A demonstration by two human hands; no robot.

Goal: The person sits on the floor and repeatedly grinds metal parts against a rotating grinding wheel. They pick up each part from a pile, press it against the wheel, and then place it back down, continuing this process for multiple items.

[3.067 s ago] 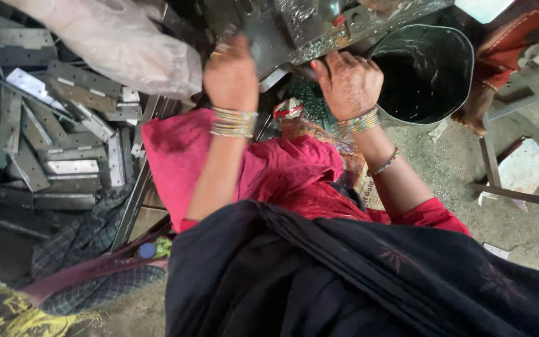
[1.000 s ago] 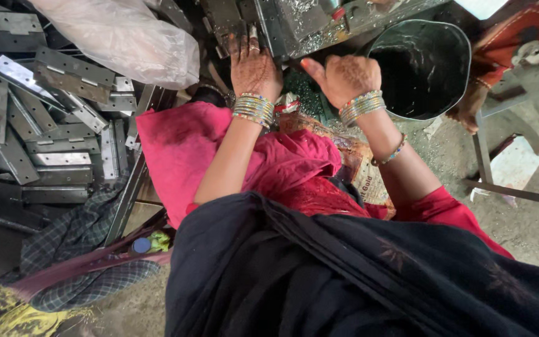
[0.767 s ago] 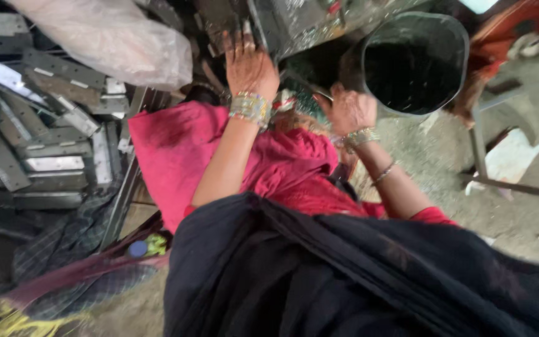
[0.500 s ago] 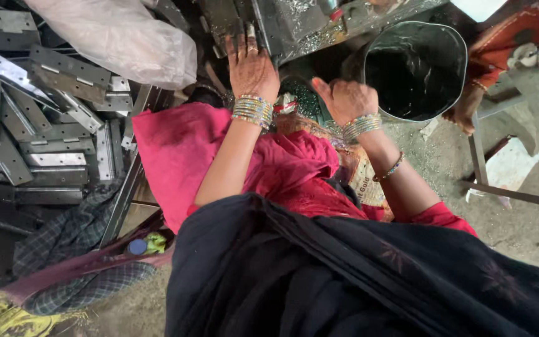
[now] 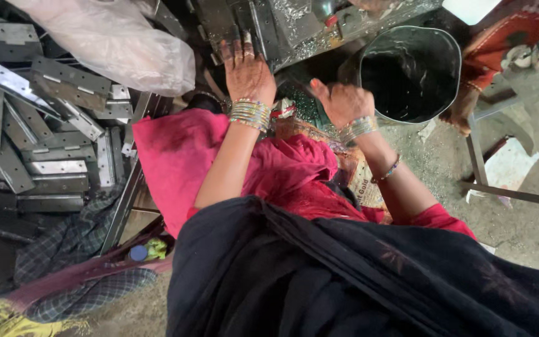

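A grimy metal machine [image 5: 294, 25] is filling the top centre of the frame, and the person is working right against its front edge. To the left, a big heap of flat perforated metal strips [image 5: 45, 143] is lying piled under a pale plastic bag [image 5: 113, 43] — the strips look like stock waiting to be worked, so much seems left to do, though I cannot tell which are finished. At upper right a dark metal bucket [image 5: 413, 72] is standing beside the machine; its inside is too dark to show any pieces.

The left hand [image 5: 247, 72] is lying open, palm down, fingers spread flat on the machine's front. The right hand [image 5: 341, 103] is hovering just below the bucket's rim, fingers curled in loosely — whether it is holding anything I cannot tell.
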